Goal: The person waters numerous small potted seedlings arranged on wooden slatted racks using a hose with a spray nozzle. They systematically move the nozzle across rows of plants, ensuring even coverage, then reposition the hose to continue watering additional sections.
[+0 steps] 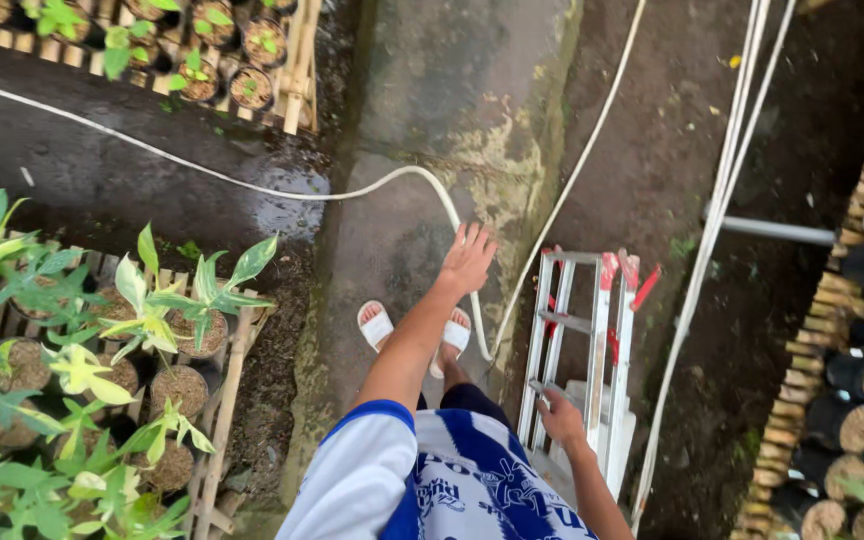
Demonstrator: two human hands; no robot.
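Note:
My left hand (468, 258) is stretched out in front of me, fingers spread, holding nothing, above the wet concrete path and a white hose (252, 188). My right hand (560, 415) rests low on the upper end of a folded aluminium stepladder (580, 350) with red fittings, fingers curled on its rail. My feet in white sandals (376, 324) stand on the path, below the left arm.
Potted green plants (152, 320) sit on a bamboo rack at the left, more pots (222, 60) at the top left. Black pots (862, 400) line a bamboo rack at the right. White hoses (722, 200) and a grey pipe (777, 231) cross the dark ground.

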